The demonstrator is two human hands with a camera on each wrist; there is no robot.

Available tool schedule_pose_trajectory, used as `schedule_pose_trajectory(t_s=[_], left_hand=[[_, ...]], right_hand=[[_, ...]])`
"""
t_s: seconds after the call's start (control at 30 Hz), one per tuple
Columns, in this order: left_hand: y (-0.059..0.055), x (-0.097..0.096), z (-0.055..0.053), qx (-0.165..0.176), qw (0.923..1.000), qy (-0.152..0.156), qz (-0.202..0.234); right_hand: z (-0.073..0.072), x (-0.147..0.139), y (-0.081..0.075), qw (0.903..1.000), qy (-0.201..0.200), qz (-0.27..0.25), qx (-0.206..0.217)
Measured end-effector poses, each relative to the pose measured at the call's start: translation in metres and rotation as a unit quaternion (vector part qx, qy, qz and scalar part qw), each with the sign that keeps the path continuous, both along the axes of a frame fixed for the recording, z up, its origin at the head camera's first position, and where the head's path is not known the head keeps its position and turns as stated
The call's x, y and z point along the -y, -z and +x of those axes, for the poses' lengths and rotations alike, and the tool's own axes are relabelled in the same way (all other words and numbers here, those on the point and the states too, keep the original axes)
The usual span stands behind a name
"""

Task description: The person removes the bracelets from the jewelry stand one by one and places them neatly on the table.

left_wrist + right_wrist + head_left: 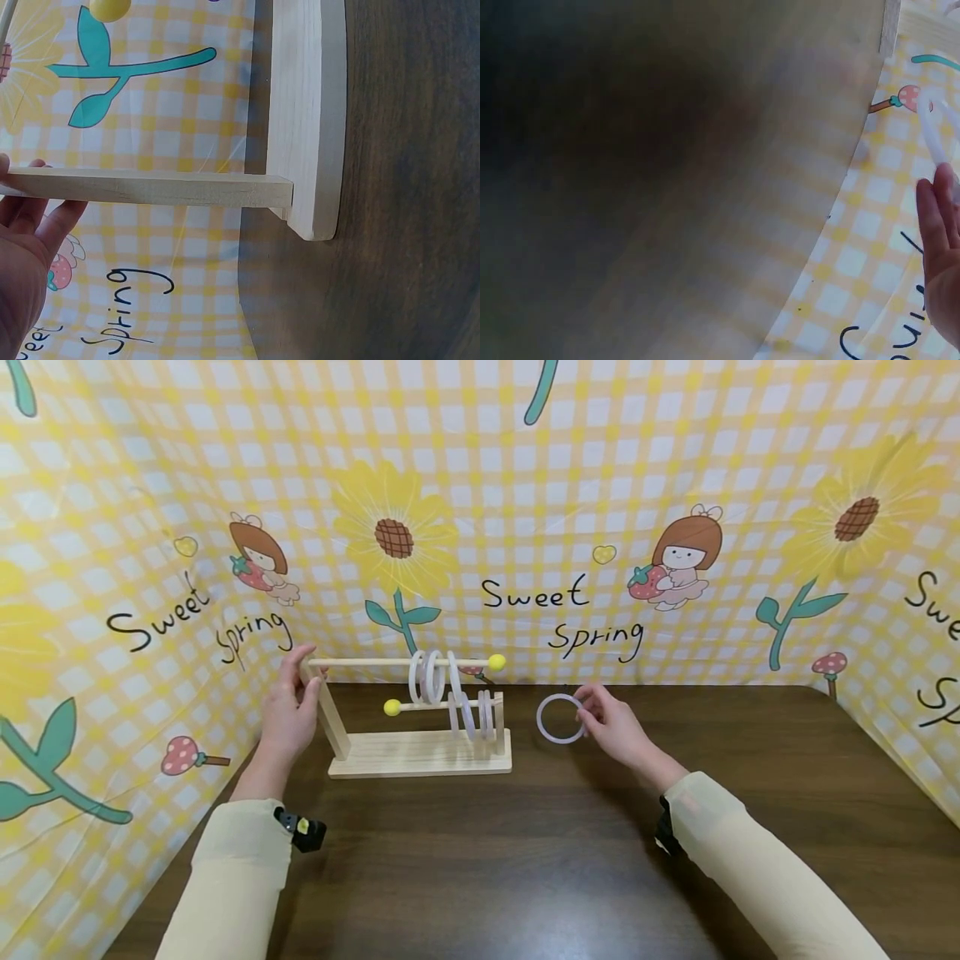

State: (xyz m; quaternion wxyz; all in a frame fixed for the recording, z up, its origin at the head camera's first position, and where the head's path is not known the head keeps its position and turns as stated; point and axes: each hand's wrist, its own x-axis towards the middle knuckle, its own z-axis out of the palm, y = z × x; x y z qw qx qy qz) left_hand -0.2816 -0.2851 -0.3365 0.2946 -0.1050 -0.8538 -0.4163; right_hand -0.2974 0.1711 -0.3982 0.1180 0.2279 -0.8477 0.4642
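Note:
A wooden ring stand point(420, 766) rests on the table, with an upper rod point(360, 662) from its left post point(333, 722) and a lower rod from its right post. Each rod ends in a yellow ball point(497, 662). Several pale rings point(413, 677) hang on the upper rod, and others point(487, 714) circle the lower one near the right post. My left hand point(291, 706) grips the top of the left post, fingers and thumb around it in the left wrist view. Right of the stand, my right hand point(615, 727) pinches a pale translucent ring point(539, 720) by its right edge, above the table.
The dark wooden table point(480, 860) stretches in front of the stand and to the right. A yellow checked cloth point(495, 510) with printed flowers and words stands behind it and along both sides. Dark, blurred surface fills most of the right wrist view.

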Motion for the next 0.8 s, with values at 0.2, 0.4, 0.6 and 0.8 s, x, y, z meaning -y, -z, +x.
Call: schedule_pose_trajectory(t_s=[0.2,0.4,0.6,0.8], left_hand=[[0.0,-0.001,0.001,-0.011,0.9999,0.009,0.002],[-0.001,-0.001,0.003,-0.005,0.9999,0.011,0.002],[0.0,-0.001,0.002,-0.007,0.9998,0.015,0.007],[0.0,0.001,0.0,-0.007,0.9999,0.014,0.0]], right_hand=[[-0.004,-0.004,0.002,0.9966,-0.023,0.056,0.055],[-0.009,-0.004,0.006,0.992,-0.052,0.064,0.095],[-0.016,-0.007,0.01,0.9891,-0.061,0.08,0.108],[-0.023,-0.011,0.011,0.9826,-0.054,0.107,0.142]])
